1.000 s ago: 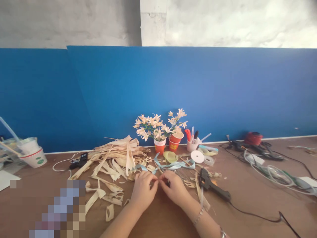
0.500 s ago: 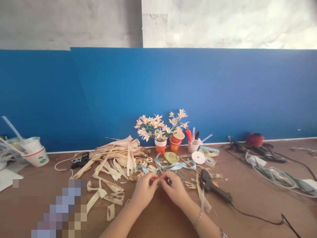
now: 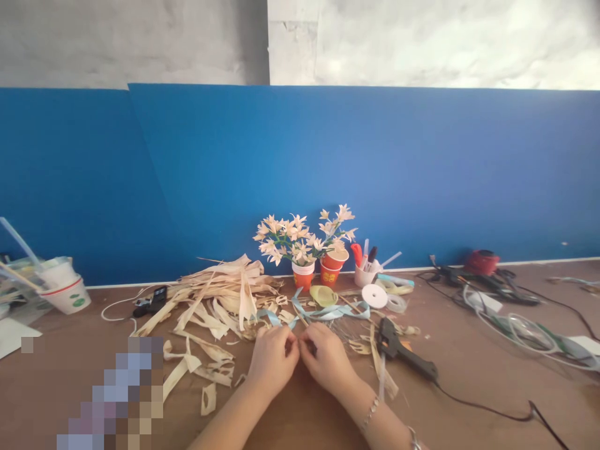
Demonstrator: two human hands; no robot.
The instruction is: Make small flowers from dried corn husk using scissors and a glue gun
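Observation:
My left hand and my right hand meet at the fingertips over the brown table, near its middle. Both are closed in a pinch, and whatever they hold is too small to make out. Just beyond them lie a light blue ribbon and a yellow-green dish. To the left spreads a pile of dried husk strips. A black glue gun rests right of my right hand, its cord trailing to the right.
Pale flowers stand in red paper cups by the blue partition. A pen cup and white spool sit beside them. Cables lie right; a white cup stands left. The lower left is pixelated.
Both hands have turned slightly, their fingers curling in closer together at the fingertips. The whole view has shifted a little.

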